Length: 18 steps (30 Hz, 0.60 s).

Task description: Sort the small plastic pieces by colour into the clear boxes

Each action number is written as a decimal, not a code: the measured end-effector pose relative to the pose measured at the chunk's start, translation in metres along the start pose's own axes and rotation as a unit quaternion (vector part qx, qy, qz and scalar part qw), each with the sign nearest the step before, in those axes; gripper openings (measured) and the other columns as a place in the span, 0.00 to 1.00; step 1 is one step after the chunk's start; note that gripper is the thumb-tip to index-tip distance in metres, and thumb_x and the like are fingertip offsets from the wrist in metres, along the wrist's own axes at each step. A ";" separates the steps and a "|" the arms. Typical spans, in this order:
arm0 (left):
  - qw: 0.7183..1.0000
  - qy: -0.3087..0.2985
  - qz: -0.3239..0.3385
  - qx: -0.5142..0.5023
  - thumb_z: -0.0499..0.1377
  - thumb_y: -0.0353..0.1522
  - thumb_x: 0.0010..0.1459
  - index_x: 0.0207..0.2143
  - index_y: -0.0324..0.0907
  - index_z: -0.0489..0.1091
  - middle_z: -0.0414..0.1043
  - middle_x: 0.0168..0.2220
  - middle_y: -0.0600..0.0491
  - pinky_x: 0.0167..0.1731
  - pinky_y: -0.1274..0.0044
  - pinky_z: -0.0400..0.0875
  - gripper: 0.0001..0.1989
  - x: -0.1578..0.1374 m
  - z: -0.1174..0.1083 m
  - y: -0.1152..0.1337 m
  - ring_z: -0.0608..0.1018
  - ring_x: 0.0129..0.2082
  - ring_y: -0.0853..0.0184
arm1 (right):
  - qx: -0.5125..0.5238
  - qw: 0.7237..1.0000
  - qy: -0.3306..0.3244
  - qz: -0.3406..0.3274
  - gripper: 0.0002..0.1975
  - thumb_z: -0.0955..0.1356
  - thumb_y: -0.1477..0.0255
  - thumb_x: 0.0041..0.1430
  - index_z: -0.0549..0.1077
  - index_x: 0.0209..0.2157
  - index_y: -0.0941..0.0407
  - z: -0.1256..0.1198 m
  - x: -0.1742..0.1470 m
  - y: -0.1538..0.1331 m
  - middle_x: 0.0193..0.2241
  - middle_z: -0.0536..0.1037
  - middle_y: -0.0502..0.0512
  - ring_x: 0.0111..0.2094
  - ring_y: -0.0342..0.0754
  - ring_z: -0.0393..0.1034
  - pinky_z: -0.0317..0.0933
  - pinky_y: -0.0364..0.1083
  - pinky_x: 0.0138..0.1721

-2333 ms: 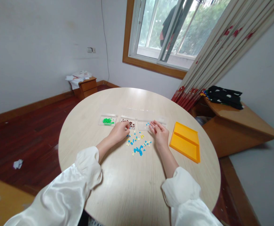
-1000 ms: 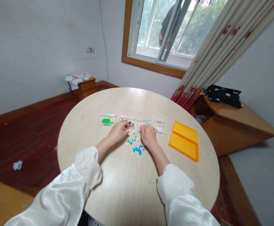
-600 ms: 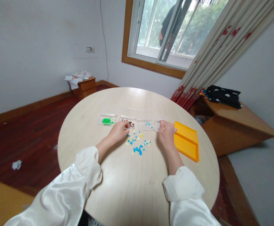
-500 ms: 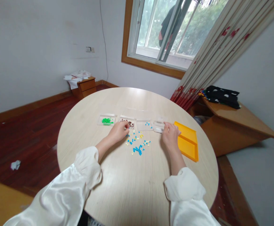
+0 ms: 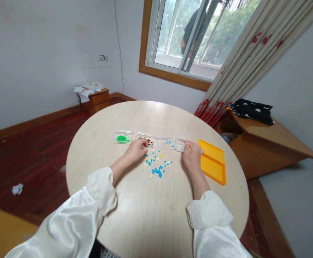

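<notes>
L hand (image 5: 135, 150) curled by brown-bead tray (image 5: 146, 139), grip unclear, R hand (image 5: 192, 154) fingertips on clear tray (image 5: 180, 145) w/ white bits, grip unclear, loose blue/yellow pieces (image 5: 156, 165) btwn on table (image 5: 145, 208).

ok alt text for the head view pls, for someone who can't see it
Seen from above, a person in white sleeves works at a round wooden table: the left hand rests by a scatter of small blue and yellow pieces, the right hand at the end clear tray. Three more clear trays sit in a row, one with green pieces, beside an orange tray.
</notes>
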<state>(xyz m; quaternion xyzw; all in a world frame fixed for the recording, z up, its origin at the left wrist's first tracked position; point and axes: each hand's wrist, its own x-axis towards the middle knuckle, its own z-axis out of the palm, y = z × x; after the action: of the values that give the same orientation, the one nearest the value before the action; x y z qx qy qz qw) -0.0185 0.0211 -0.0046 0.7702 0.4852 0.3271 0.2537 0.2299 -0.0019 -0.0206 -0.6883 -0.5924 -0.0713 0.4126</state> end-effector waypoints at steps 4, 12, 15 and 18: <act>0.998 -0.008 -0.001 -0.064 0.55 0.22 0.45 0.26 0.37 0.69 0.69 0.23 0.56 0.26 0.81 0.58 0.05 0.002 0.005 -0.003 0.67 0.24 0.73 | 0.075 0.992 0.003 -0.101 0.15 0.58 0.69 0.61 0.74 0.35 0.58 0.003 -0.009 -0.023 0.36 0.77 0.61 0.40 0.53 0.66 0.55 0.53 0.44; 0.985 -0.026 0.014 -0.171 0.56 0.22 0.45 0.25 0.36 0.68 0.67 0.22 0.58 0.25 0.82 0.59 0.04 0.003 0.011 -0.004 0.66 0.23 0.75 | 0.150 0.943 -0.141 -0.262 0.10 0.64 0.72 0.59 0.73 0.42 0.55 0.022 -0.034 -0.067 0.36 0.77 0.57 0.40 0.51 0.67 0.60 0.52 0.43; 0.981 -0.034 0.019 -0.189 0.56 0.23 0.45 0.24 0.36 0.68 0.66 0.21 0.59 0.25 0.83 0.59 0.03 0.002 0.010 -0.001 0.66 0.22 0.76 | 0.154 0.943 -0.148 -0.256 0.08 0.64 0.71 0.59 0.73 0.39 0.54 0.023 -0.036 -0.069 0.34 0.77 0.56 0.38 0.51 0.67 0.61 0.51 0.41; 0.979 -0.046 0.022 -0.198 0.57 0.24 0.45 0.24 0.36 0.68 0.65 0.21 0.59 0.24 0.83 0.59 0.02 0.001 0.010 0.001 0.65 0.21 0.76 | 0.164 0.945 -0.137 -0.247 0.07 0.64 0.71 0.59 0.74 0.35 0.54 0.022 -0.036 -0.069 0.31 0.76 0.56 0.36 0.50 0.68 0.61 0.50 0.39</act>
<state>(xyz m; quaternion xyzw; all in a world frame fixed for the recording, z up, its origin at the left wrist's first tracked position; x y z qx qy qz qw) -0.0096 0.0213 -0.0104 0.7294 0.3812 0.3865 0.4163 0.1506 -0.0177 -0.0219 -0.4465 -0.7979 0.0222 0.4043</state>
